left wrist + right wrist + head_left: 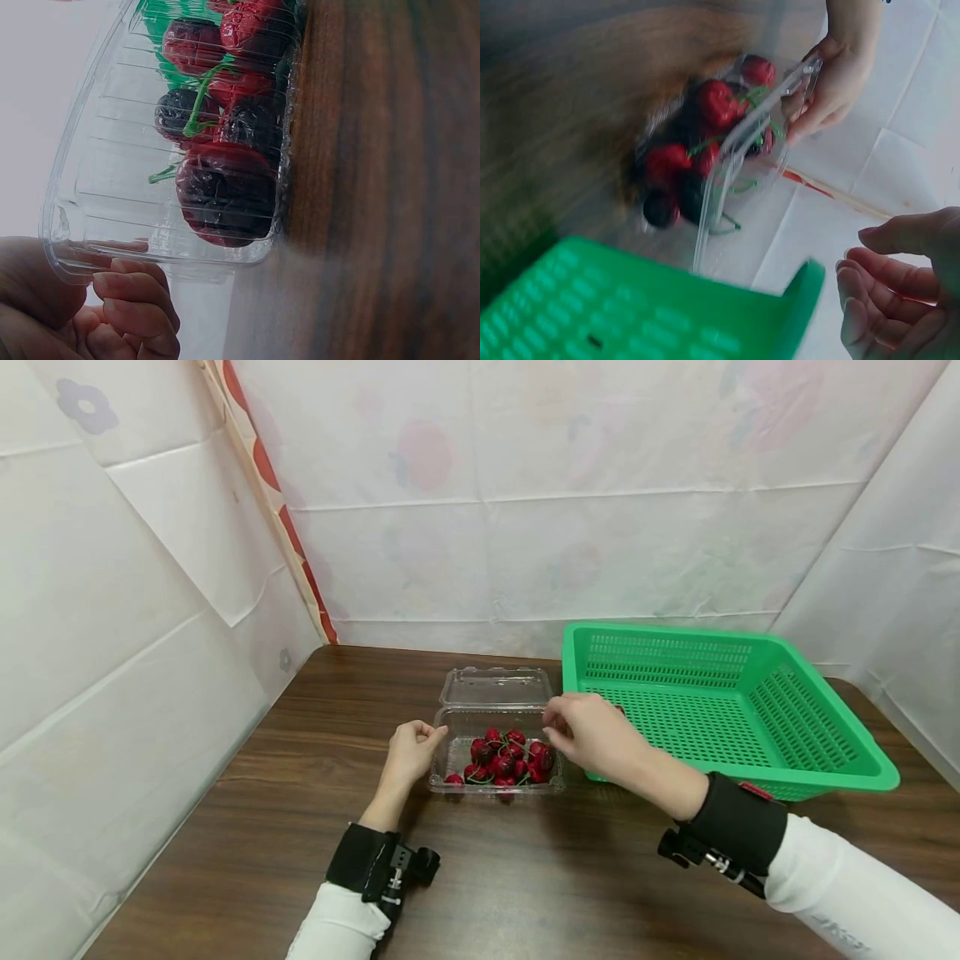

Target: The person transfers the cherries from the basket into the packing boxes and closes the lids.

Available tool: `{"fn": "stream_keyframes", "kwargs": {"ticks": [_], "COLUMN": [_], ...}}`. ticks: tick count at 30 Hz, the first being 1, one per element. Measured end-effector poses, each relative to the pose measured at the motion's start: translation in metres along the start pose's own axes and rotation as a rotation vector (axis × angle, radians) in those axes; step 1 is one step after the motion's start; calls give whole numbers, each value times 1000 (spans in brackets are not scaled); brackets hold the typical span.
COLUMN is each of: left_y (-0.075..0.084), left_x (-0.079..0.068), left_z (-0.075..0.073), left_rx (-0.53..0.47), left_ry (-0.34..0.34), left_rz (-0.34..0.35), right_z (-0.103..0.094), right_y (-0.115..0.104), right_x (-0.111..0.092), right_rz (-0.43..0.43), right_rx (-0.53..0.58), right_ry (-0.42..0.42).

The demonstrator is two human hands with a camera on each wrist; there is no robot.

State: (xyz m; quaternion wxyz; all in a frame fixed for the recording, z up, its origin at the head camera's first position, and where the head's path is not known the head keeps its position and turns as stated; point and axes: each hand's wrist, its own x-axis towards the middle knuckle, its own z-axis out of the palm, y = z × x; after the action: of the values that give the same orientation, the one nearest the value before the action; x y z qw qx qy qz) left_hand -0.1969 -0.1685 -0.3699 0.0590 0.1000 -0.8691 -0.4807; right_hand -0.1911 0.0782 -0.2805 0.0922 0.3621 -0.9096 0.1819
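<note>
A clear plastic clamshell box (465,724) stands on the table with its lid (495,687) folded back behind it. Several dark red cherries (504,766) with green stems lie in it, mostly toward the middle and right. My left hand (407,757) pinches the box's left rim between thumb and fingers; the left wrist view shows the fingertips at the rim's corner. Close by the right rim, my right hand (596,731) hovers with loosely bent fingers. In the right wrist view, thumb and fingers (892,289) are apart with nothing between them.
To the right stands a large green plastic basket (817,710) with slotted walls, its left side close to the box. A bit of red (620,710) shows inside it, partly behind my right hand. White patterned sheeting (480,560) rises behind the brown wooden table (300,827).
</note>
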Motion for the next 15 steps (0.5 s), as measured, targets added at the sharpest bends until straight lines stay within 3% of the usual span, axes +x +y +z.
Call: {"fn": "stream_keyframes", "kwargs": {"ticks": [15], "left_y": [1], "left_x": [-1], "left_z": [-1], "left_rx": [1], "left_ry": [12], "left_rz": [17], "right_z": [-42], "right_y": [27], "right_x": [1], "right_rz": [-51], "right_rx": [6], "right_ry": [-114]}}
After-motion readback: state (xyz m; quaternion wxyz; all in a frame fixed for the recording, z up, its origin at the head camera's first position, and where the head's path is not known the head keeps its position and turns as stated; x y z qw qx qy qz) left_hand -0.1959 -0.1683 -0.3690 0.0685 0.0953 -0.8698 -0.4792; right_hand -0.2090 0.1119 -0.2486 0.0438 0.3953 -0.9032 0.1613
